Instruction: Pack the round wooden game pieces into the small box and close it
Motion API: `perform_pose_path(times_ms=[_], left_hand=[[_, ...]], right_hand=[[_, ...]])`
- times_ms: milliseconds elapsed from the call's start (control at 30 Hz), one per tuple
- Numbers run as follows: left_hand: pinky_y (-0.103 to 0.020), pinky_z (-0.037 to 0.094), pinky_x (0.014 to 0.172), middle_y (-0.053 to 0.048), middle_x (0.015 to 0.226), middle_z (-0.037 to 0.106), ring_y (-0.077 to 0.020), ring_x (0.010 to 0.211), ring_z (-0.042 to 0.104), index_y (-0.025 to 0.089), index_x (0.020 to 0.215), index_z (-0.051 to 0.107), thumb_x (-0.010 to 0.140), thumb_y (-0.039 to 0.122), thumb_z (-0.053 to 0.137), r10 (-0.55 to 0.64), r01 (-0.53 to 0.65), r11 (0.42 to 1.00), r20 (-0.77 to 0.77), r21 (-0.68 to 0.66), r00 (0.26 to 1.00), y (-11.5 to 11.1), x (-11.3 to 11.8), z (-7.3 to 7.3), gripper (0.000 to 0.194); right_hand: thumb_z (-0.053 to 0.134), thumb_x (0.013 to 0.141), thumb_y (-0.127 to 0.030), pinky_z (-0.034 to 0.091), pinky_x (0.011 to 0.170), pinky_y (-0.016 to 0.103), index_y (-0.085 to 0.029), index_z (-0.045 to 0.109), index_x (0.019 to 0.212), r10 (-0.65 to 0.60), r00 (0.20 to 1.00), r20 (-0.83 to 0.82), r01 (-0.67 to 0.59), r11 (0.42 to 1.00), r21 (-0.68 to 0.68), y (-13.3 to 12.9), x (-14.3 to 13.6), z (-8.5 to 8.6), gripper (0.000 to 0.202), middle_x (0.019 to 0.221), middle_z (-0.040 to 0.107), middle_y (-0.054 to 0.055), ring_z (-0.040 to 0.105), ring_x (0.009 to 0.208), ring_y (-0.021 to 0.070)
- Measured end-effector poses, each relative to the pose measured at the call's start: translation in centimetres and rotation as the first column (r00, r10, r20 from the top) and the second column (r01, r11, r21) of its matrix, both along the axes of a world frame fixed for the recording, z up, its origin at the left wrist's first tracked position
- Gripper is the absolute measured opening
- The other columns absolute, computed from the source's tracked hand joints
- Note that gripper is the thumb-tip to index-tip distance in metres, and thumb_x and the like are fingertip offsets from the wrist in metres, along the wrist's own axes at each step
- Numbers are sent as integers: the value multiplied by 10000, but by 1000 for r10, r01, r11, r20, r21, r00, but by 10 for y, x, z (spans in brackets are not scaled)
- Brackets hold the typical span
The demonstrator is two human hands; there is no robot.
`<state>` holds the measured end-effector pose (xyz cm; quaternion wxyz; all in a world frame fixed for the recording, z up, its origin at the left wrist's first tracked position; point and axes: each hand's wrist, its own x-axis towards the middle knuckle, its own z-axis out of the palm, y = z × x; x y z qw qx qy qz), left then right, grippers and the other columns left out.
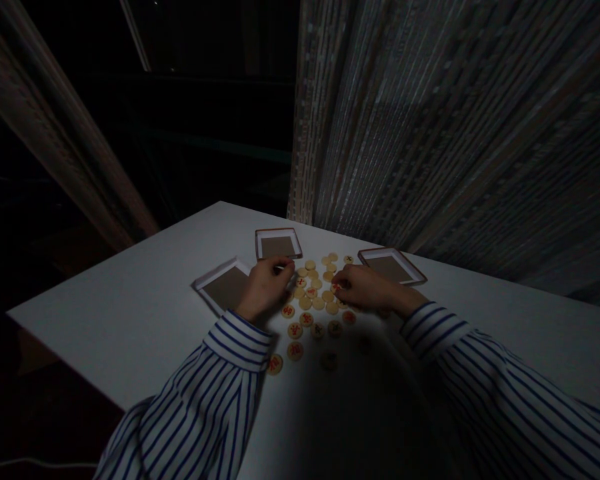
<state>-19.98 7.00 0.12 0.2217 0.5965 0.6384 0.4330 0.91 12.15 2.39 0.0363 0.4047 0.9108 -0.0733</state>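
Many round wooden Chinese chess pieces lie loose on the white table, some face down and plain, others showing red or dark characters. My left hand (267, 287) hovers at the left edge of the pile, its thumb and fingers curled together in a pinch; whatever is between them is hidden. On the right side of the pile, my right hand (367, 288) has its fingertips closed on a red-marked Chinese chess piece (335, 288). Nearer to me, red pieces such as one Chinese chess piece (295, 330) and a dark-marked piece (335, 328) lie face up.
A shallow open box (215, 273) stands beside my left hand. Two more shallow box parts, one box lid (300, 245) at the back and another box lid (415, 277) at the right, rest on the table (150, 313). A striped curtain (380, 133) hangs behind it. The room is dim.
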Motion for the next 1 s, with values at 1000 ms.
perform_pose_path(times_ms=[1000], left_hand=[[-265, 480, 621, -77, 870, 678, -161, 687, 624, 152, 938, 638, 767, 290, 502, -137, 138, 990, -85, 8, 987, -4, 1, -1, 258]], right_hand=[[476, 740, -250, 347, 582, 232, -187, 656, 873, 6, 998, -61, -9, 999, -48, -8, -2, 8, 232, 783, 657, 39, 564, 678, 145]])
